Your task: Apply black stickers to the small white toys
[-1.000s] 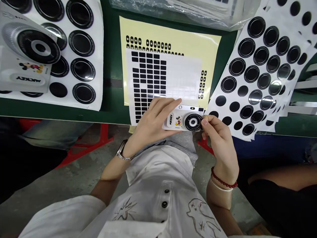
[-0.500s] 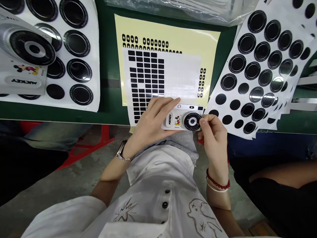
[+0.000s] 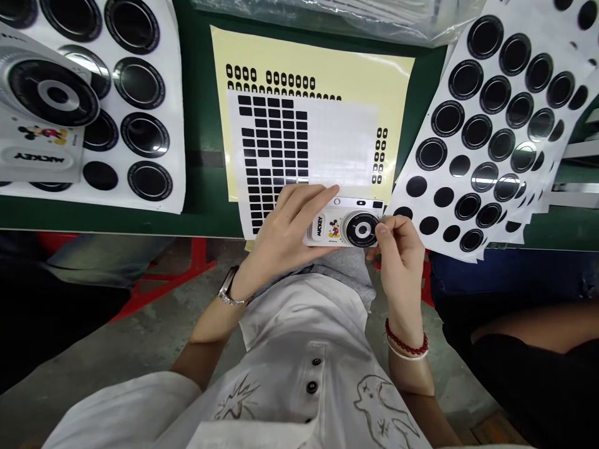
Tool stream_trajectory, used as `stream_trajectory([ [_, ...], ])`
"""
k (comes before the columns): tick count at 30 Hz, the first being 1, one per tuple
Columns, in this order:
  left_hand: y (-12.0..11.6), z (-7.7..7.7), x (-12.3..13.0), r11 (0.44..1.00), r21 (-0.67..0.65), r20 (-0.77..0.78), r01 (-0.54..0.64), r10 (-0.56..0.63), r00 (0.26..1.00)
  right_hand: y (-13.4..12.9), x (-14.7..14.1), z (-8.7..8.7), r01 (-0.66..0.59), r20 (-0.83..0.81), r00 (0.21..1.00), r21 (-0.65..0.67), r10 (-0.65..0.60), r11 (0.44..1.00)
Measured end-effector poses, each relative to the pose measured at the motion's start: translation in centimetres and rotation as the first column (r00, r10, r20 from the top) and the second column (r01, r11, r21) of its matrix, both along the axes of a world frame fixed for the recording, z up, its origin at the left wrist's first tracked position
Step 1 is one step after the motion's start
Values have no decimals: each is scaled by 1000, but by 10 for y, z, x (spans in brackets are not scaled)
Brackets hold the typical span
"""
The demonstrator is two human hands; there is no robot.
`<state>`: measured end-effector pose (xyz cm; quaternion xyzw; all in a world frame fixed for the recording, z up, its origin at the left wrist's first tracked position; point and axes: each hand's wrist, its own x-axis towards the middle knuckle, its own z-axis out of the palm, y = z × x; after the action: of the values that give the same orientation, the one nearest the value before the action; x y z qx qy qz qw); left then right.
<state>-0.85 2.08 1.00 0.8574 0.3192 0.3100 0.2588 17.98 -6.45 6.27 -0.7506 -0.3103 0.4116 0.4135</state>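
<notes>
A small white camera [image 3: 333,228] with a black round lens and a Mickey print is held level at the table's front edge. My left hand [image 3: 285,231] grips its left end, fingers along the top and thumb side below. At its right end my right hand [image 3: 400,243] is closed, with thumb and forefinger touching the lens rim. Behind the camera lies a white sheet of black rectangular stickers [image 3: 341,137], on top of a yellow sheet [image 3: 309,56] with small black oval stickers.
Sheets of round black stickers [image 3: 449,118] fan out on the right. Another such sheet [image 3: 171,125] lies left, with a larger Mickey camera [image 3: 42,134] over it. A clear plastic bag [image 3: 337,19] is at the back. Other people's legs show at both sides.
My right hand has shifted slightly left, its fingertips closer over the lens rim. The larger camera at the left sits slightly further left in view.
</notes>
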Motion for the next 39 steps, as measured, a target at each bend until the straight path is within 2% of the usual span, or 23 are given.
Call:
stream_trajectory([
  [9, 0, 0, -1, 1000, -1, -23, -2, 2, 1000, 1, 0, -3, 26, 3, 1000, -10, -26, 1000],
  [14, 0, 0, -1, 1000, -2, -4, 2, -2, 1000, 4, 7, -2, 27, -117, 993, 11, -25, 1000],
  [18, 0, -2, 0, 1000, 16, 12, -7, 7, 1000, 9, 18, 3, -48, -138, 989, -18, 45, 999],
  [23, 0, -3, 0, 1000, 29, 24, -8, 7, 1000, 13, 34, 3, -190, -182, 965, 10, 188, 982],
  [27, 1, -3, 0, 1000, 28, 18, -12, 12, 1000, 15, 42, 3, -385, -86, 918, 43, 387, 922],
  [29, 1, -3, 0, 999, 33, 18, -10, 9, 1000, 16, 43, 5, -443, -30, 896, 37, 444, 896],
  [35, 0, -2, 1, 999, 31, 23, -24, 24, 999, 17, 29, 9, -412, 160, 898, -22, 410, 911],
  [39, 0, -2, 1, 1000, 13, 17, -15, 14, 1000, 18, 9, 2, -319, 283, 912, 33, 298, 947],
])
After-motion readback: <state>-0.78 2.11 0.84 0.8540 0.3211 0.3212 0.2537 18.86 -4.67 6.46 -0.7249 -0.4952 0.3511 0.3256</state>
